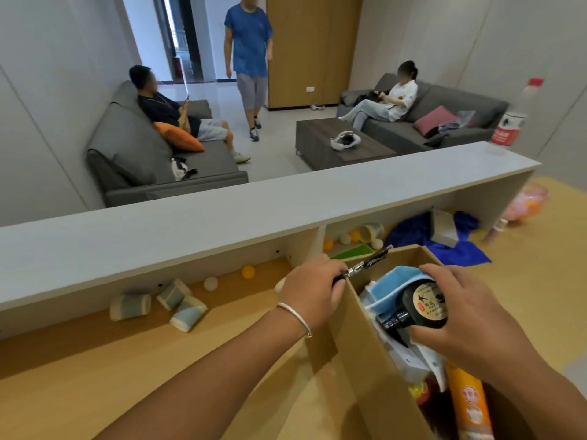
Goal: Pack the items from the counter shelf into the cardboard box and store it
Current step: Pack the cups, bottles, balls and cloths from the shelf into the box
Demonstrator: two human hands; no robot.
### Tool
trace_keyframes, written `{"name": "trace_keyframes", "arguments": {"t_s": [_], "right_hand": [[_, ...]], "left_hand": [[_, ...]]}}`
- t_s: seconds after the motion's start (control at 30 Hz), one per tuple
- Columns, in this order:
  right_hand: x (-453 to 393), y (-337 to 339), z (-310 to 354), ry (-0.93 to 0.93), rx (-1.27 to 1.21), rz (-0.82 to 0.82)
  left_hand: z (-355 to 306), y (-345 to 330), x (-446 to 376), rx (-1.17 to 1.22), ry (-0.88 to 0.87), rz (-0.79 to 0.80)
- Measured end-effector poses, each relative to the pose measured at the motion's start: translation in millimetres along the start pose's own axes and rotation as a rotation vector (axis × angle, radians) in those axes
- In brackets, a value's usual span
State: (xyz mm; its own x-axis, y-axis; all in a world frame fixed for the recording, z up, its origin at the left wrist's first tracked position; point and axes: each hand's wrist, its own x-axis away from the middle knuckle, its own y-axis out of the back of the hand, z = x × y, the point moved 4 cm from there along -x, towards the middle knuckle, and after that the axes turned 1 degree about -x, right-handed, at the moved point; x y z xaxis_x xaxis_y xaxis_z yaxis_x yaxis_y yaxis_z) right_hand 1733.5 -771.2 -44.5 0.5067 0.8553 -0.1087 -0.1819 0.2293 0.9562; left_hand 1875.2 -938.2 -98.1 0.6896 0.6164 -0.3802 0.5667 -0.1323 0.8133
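My right hand [470, 315] is wrapped around a black bottle [419, 308], fingers curled over its far shoulder and thumb pressing underneath, holding it on its side above the open cardboard box [359, 344] so it can settle on top of the blue cloth [390, 282] and papers already inside; an orange spray can [470, 404] lies deeper in the box, nearer to me. My left hand [313, 289] closes around the handle of a slim black-and-metal tool [368, 263], which I judge to be a pen or small knife, its tip angled over the box's far corner so it can drop in next. The box stands on the pale wooden counter [111, 376], right by the shelf recess [222, 274], where tipped paper cups [173, 303], ping-pong balls [228, 277], a dark blue cloth [444, 246] and a small grey box [443, 228] still wait to be packed. Beyond the white ledge [254, 201] is a lounge with grey sofas [143, 154], a coffee table [336, 142] and three people.
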Motion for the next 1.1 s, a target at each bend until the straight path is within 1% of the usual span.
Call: {"name": "trace_keyframes", "arguments": {"t_s": [0.13,0.27,0.43,0.53,0.63,0.73,0.93,1.1], "right_hand": [[8,-8,-34,-0.069,0.056,0.058],[10,-19,-57,-0.097,0.074,0.102],[5,-38,-62,-0.087,0.071,0.199],[-3,-42,-53,-0.044,0.056,0.185],[-14,-49,-33,0.023,0.01,0.134],[-27,-63,2,0.114,-0.017,0.103],[-45,-114,86,0.289,-0.12,0.212],[-54,-165,152,0.36,-0.084,0.324]], "left_hand": [[-24,-24,-7,0.002,-0.032,0.079],[-39,-45,-15,-0.021,-0.042,0.129],[-47,-67,-19,-0.009,-0.015,0.17],[-36,-69,-9,0.034,0.007,0.157],[-11,-59,10,0.043,0.012,0.084],[31,-45,34,0.01,0.091,0.066],[130,-12,95,-0.102,0.313,0.095],[202,21,148,-0.157,0.507,0.106]]}}
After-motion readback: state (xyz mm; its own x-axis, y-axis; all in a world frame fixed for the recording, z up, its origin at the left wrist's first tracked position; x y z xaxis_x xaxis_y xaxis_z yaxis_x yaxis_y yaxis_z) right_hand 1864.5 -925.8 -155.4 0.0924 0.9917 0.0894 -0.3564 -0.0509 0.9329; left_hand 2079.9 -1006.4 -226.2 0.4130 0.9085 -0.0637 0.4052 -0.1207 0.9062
